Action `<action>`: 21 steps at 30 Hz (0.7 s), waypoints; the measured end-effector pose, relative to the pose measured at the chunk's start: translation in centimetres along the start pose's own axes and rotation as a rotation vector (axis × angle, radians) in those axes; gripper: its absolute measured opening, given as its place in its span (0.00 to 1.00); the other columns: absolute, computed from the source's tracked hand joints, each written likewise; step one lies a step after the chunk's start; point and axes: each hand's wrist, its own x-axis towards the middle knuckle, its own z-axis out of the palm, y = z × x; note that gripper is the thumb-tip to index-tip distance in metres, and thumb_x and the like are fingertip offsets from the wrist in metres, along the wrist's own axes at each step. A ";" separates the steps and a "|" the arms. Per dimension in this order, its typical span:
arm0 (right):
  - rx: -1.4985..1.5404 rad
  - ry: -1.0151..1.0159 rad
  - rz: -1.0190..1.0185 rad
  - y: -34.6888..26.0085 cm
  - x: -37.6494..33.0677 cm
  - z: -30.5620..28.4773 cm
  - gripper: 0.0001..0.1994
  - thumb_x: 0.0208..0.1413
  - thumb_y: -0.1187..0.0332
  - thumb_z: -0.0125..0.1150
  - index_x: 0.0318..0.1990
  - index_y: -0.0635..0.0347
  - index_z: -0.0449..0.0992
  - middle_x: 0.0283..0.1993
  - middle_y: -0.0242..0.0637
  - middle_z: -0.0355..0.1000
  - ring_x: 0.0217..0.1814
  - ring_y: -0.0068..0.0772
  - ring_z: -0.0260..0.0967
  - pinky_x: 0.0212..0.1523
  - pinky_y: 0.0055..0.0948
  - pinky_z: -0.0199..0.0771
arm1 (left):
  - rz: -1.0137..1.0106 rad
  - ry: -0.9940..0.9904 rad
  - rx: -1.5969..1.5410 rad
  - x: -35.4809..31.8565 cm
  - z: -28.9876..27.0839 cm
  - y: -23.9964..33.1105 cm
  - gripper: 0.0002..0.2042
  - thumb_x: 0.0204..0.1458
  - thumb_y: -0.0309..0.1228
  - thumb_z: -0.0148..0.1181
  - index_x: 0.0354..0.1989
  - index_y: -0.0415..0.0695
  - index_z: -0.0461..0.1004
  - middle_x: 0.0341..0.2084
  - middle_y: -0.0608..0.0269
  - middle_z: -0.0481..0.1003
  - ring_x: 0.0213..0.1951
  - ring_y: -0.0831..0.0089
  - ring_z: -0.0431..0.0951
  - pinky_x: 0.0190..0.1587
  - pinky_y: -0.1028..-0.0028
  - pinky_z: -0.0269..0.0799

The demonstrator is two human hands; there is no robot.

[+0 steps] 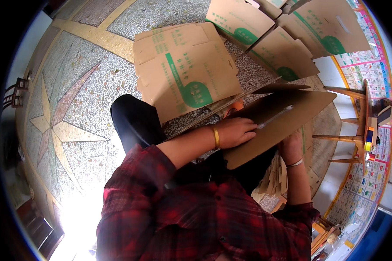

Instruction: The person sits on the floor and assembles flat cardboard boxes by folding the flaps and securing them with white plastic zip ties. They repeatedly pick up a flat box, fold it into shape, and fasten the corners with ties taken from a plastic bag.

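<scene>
We see a brown cardboard panel [296, 117] lying at a slant across the seated person's lap, over the dark trousers, probably so that the legs can bear it from below. Its plain face is turned up, which leaves the pale strip [276, 116] along its middle exposed. The left hand [235, 132] rests on the panel from above, fingers lying nearly straight, not clenched; we take this as steadying rather than gripping. The right hand [290, 148] is at the panel's right edge, perhaps bracing it from beneath, but its fingers are mostly hidden, so we cannot tell whether they grasp it.

Beyond the left knee, we find flattened cartons [222, 71] lying on the speckled floor [91, 143], a placing that seems to keep them near yet off the lap. Farther right, upright cartons [287, 54] stand close together, which we judge saves floor space
</scene>
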 end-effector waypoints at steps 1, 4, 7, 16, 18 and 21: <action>0.011 0.004 0.018 -0.1 0.1 -0.4 0.10 0.41 0.75 0.58 0.35 0.64 0.73 0.36 0.42 0.71 0.45 0.48 0.65 0.49 0.39 0.63 | 0.042 0.085 0.034 -0.1 0.6 0.1 0.20 0.56 0.40 0.42 0.50 0.38 0.66 0.46 0.49 0.68 0.49 0.57 0.68 0.52 0.67 0.61; 0.107 0.060 0.099 -0.1 0.0 -1.3 0.11 0.41 0.77 0.58 0.36 0.65 0.73 0.40 0.42 0.70 0.49 0.47 0.64 0.54 0.38 0.60 | 0.022 0.129 -0.075 -0.1 0.9 0.2 0.22 0.57 0.41 0.39 0.51 0.35 0.64 0.50 0.49 0.66 0.51 0.57 0.66 0.54 0.68 0.59; 0.283 0.211 0.244 -0.1 -0.8 -2.1 0.17 0.41 0.77 0.59 0.42 0.64 0.70 0.49 0.44 0.65 0.54 0.46 0.60 0.56 0.40 0.57 | -0.088 0.028 -0.245 0.0 -0.8 2.1 0.23 0.58 0.42 0.38 0.51 0.34 0.64 0.49 0.48 0.67 0.52 0.57 0.66 0.55 0.69 0.58; -0.114 0.118 0.007 -1.0 5.9 -8.9 0.31 0.36 0.76 0.63 0.53 0.54 0.63 0.56 0.39 0.60 0.60 0.44 0.53 0.59 0.48 0.50 | -0.098 0.053 -0.241 -2.7 -3.2 6.4 0.25 0.57 0.46 0.40 0.51 0.36 0.64 0.43 0.47 0.70 0.47 0.58 0.70 0.50 0.70 0.61; -0.130 0.061 -0.094 0.8 7.5 -8.7 0.32 0.34 0.74 0.64 0.53 0.53 0.63 0.54 0.37 0.62 0.59 0.40 0.56 0.58 0.46 0.51 | -0.086 0.069 -0.157 -3.3 -4.6 8.5 0.25 0.54 0.46 0.46 0.51 0.35 0.62 0.40 0.47 0.71 0.45 0.55 0.71 0.48 0.68 0.63; -0.140 -0.080 -0.094 2.2 9.8 -9.0 0.32 0.35 0.72 0.64 0.54 0.53 0.63 0.52 0.35 0.65 0.53 0.35 0.63 0.56 0.45 0.54 | -0.053 0.039 0.105 -4.4 -6.5 11.9 0.26 0.51 0.43 0.51 0.51 0.34 0.61 0.40 0.47 0.71 0.43 0.53 0.70 0.47 0.66 0.64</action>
